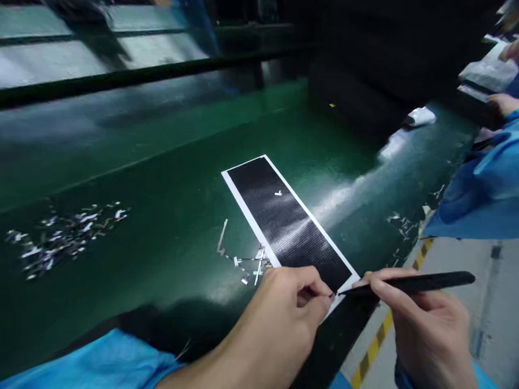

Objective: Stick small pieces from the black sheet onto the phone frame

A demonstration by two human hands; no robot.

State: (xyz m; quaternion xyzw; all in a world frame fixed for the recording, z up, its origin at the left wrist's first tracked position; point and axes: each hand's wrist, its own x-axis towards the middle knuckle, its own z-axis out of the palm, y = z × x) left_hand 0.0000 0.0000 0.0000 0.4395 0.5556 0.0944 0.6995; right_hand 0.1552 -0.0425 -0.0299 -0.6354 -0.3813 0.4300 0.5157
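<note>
A long black sheet with a white border point(279, 216) lies on the green table point(170, 183), with one small white piece point(278, 193) on it. At the sheet's near end, my left hand point(287, 308) pinches with thumb and forefinger; a tiny dark item between the fingertips is too small to name. My right hand point(425, 319) is closed around black tweezers point(430, 282). The tips of the tweezers meet the near border, just beside my left fingertips. Several thin strips and small parts point(243, 265) lie left of the sheet.
A pile of small silvery and dark parts point(68, 235) is at the left. White scraps point(403, 224) lie along the right table edge. At the upper right, another person's hand point(503, 102) and blue sleeve show. Yellow-black tape point(377, 343) marks the floor.
</note>
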